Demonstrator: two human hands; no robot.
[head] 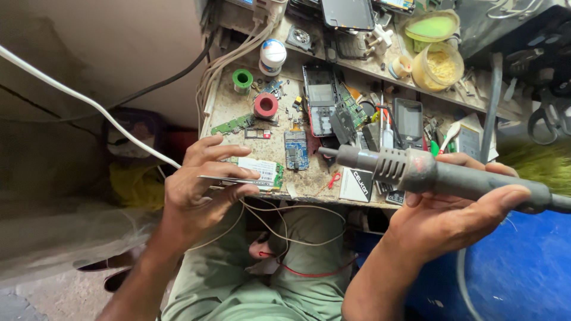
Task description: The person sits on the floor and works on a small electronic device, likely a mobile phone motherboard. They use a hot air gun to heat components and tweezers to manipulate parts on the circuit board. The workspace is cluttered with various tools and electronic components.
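Soft even daylight, faint shadows, sharp centre, wide-angle bending at edges, dim left corner

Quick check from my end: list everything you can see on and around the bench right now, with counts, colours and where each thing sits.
hot-air tool: 1, grey, held across the bench's front edge, nozzle pointing left
thin flat part: 1, silvery, pinched in the left hand
blue circuit board: 1, blue, bench centre
green circuit board: 1, green, bench left
opened phone: 1, dark, centre back
black phone: 1, black, right of centre
red tape roll: 1, red, left of the opened phone
green tape roll: 1, green, back left
yellow tubs: 2, yellowish, back right
white cable: 1, white, crossing the left side
workbench: 1, speckled beige, cluttered
left hand: 1, at the front left edge
right hand: 1, gripping the tool's handle
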